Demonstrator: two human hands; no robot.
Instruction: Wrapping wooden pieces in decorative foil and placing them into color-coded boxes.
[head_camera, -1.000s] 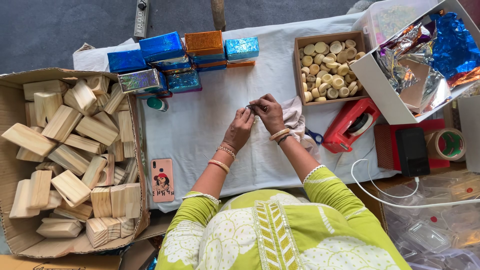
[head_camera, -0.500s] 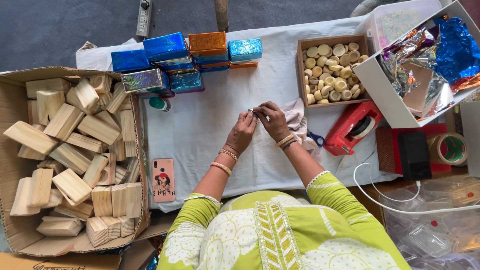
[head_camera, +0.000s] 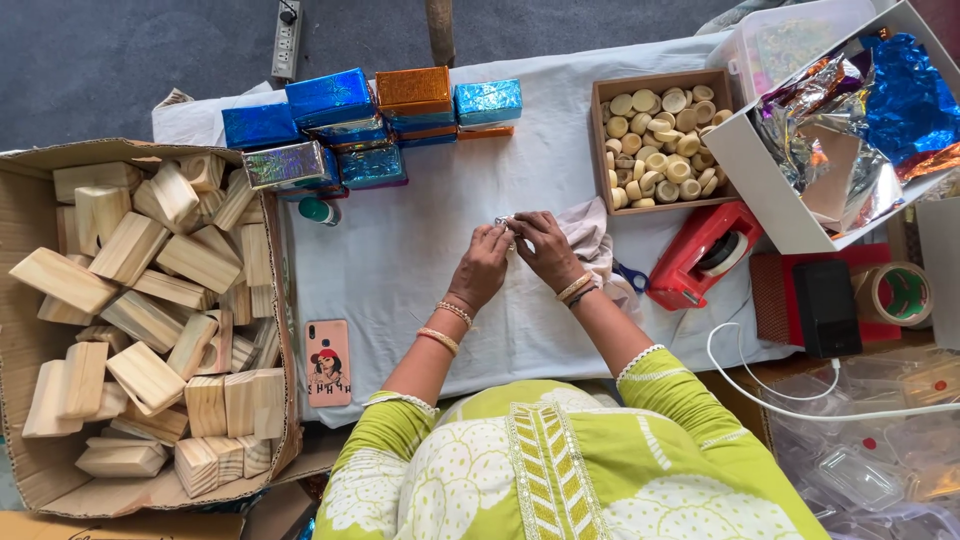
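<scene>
Hands meet over the middle of the table: left hand (head_camera: 482, 265) and right hand (head_camera: 545, 248) are brought together, fingertips pinched on a small shiny piece (head_camera: 503, 221) between them. Both hands are nearly closed around it, only the thumb and first fingers grip; what the piece is exactly, I cannot tell, too small. It is held just above the white cloth (head_camera: 400, 260) that covers the table, approx. at the centre.

Just beside the right hand lies a pale crumpled rag (head_camera: 590, 232), and next to that blue scissor handles (head_camera: 630, 275), partly under the arm. Further to the right stands a red tape dispenser (head_camera: 700, 255), then a black box (head_camera: 825, 305) on a red mat and a roll of brown tape (head_camera: 897, 292).

Behind the hands, at the far right of the cloth, is a shallow cardboard tray (head_camera: 598, 150) full of small round wooden pieces. Near it is a white box (head_camera: 770, 190) w/ crumpled foil sheets, blue, silver and orange. At the far edge sit foil-wrapped blocks (head_camera: 330, 95), mostly blue, one orange, stacked close together, and a small green bottle (head_camera: 315, 209) lies below them.

On the person's left side, a pink phone (head_camera: 327, 362) lies near the cloth's front edge. Well apart, off the table, is a big cardboard carton (head_camera: 25, 470) filled w/ bare wooden blocks.
</scene>
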